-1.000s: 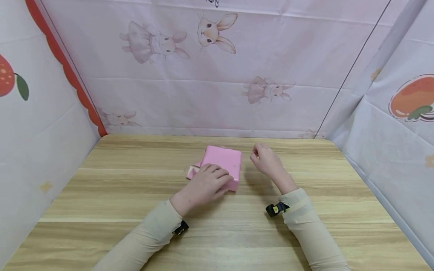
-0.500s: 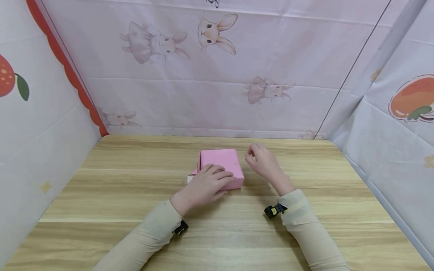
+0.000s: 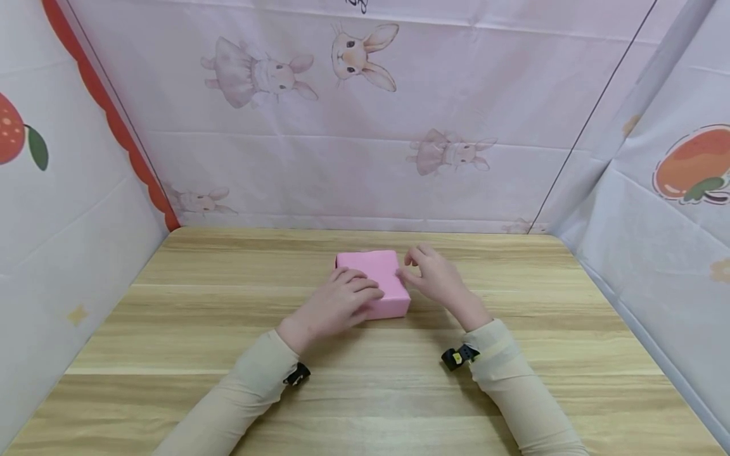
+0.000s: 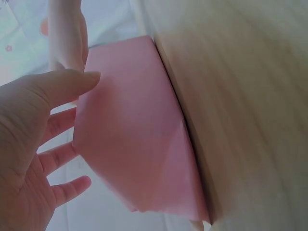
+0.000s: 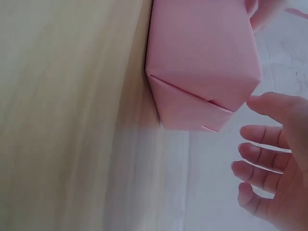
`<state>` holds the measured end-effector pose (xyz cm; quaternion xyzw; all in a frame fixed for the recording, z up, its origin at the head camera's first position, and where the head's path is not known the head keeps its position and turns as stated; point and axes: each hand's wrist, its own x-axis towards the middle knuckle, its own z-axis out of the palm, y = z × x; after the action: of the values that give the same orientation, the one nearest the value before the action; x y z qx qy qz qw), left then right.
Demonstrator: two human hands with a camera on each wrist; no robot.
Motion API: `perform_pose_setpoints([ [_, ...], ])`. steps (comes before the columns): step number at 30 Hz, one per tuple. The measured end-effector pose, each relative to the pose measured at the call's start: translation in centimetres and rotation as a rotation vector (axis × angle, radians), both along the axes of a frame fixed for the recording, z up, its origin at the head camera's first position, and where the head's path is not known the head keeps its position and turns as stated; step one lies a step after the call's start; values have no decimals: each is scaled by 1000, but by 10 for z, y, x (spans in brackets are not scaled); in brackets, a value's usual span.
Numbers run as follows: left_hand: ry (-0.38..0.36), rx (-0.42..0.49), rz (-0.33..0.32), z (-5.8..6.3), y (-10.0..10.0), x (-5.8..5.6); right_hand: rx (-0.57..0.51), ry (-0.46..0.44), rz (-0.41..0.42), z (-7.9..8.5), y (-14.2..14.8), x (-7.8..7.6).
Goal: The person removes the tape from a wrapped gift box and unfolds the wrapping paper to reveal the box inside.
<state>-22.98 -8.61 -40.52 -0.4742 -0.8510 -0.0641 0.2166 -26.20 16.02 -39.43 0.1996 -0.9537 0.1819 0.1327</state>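
A small box wrapped in pink paper (image 3: 377, 265) sits on the wooden table. Across its near left part lies my left hand (image 3: 333, 305), fingers loosely spread over the top. In the left wrist view, the thumb (image 4: 72, 85) overlaps the near side of the pink box (image 4: 134, 115). My right hand (image 3: 439, 278) is at the box's right end, its thumb tip right at the top edge. Folded paper with a diagonal seam covers that end of the box (image 5: 202, 48) in the right wrist view. The box's left end is mostly hidden by my left hand.
The wooden table (image 3: 365, 392) reaches back to a rabbit-printed cloth (image 3: 342, 177). Printed cloth walls stand on the left (image 3: 74, 209) and right (image 3: 661, 240). Each sleeve carries a black wrist strap.
The box has turned and shifted slightly, and the loose paper flap at its left end no longer shows. My right hand has moved left to the box; my left hand has slid slightly left.
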Motion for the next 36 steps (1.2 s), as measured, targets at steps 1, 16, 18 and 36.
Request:
perform_pose_setpoints([
  [1,-7,2,1,0,-1,-1,1,-1,5,0,-1,0],
  [16,-101,-13,60,6,-14,-9,-2,78,114,-1,-9,5],
  [18,-101,-15,62,6,-15,-9,2,105,120,-3,-9,4],
  [36,-85,-17,66,4,-14,-9,81,206,181,-8,-12,2],
])
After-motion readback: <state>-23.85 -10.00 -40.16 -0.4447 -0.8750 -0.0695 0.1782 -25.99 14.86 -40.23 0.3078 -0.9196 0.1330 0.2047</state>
